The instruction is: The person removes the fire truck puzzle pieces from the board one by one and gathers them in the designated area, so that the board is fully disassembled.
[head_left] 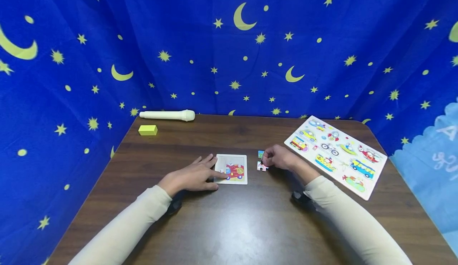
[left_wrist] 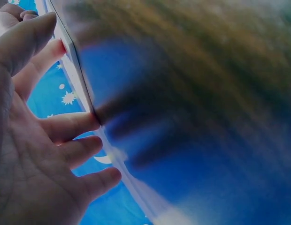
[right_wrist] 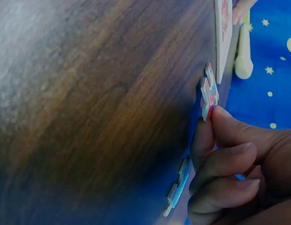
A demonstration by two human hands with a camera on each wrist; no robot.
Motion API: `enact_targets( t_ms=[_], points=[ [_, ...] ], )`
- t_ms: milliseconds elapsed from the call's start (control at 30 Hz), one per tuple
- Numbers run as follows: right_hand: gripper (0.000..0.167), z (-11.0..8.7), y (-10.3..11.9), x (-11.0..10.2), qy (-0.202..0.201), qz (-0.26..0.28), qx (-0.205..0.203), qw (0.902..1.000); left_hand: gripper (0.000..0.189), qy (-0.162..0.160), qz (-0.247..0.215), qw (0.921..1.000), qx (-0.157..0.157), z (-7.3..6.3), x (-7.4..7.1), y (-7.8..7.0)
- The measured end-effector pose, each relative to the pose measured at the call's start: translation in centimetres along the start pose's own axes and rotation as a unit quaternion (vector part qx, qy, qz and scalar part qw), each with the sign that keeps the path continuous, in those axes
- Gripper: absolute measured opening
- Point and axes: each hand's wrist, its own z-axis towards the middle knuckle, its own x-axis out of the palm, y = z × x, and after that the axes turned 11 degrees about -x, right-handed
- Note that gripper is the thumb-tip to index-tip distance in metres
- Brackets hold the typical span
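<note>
A small square jigsaw tray [head_left: 220, 160] lies mid-table, with a red vehicle picture [head_left: 236, 171] in its right part. My left hand [head_left: 191, 176] reaches over its left side, fingers spread, the index finger lying across the tray near the picture. In the left wrist view the fingertips [left_wrist: 87, 122] meet the table and the tray's edge. To the right of the tray my right hand [head_left: 281, 157] pinches a pink and white jigsaw piece [right_wrist: 210, 96] between thumb and index finger, tilted up at the tabletop. A second, blue-green jigsaw piece [head_left: 261, 153] lies just beyond it.
A large white board [head_left: 341, 173] with vehicle pictures lies at the right. At the back left are a cream microphone-shaped stick [head_left: 166, 115] and a yellow block [head_left: 148, 130]. A blue curtain [head_left: 200, 38] with moons and stars hangs behind the wooden table [head_left: 229, 225].
</note>
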Motion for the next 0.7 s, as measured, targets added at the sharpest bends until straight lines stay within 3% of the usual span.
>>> enact_targets(
  t_ms=[133,233,333,433,567,700],
  points=[
    [0.011,-0.1,0.3,0.0,-0.014,-0.072,-0.006,0.9973,0.045,0.001,-0.004,1.0,0.001,0.0,0.2,0.0],
    [0.012,-0.2,0.7,-0.3,-0.049,-0.135,0.015,0.9896,0.045,-0.002,-0.005,1.0,0.002,0.0,0.2,0.0],
    [0.012,0.1,1.3,-0.3,-0.094,-0.156,0.031,0.9827,0.045,-0.003,-0.003,1.0,0.003,0.0,0.2,0.1],
    [0.01,0.5,2.1,0.3,-0.114,-0.075,0.04,0.9898,0.045,-0.003,0.001,1.0,0.004,0.1,0.2,0.1],
    [0.011,1.5,3.5,2.6,-0.089,0.074,0.04,0.9925,0.044,-0.001,0.001,1.0,0.004,0.2,0.2,0.1],
    [0.02,2.8,4.9,5.3,-0.054,0.118,0.029,0.9911,0.043,-0.001,0.001,1.0,0.003,0.1,0.1,0.1]
  ],
)
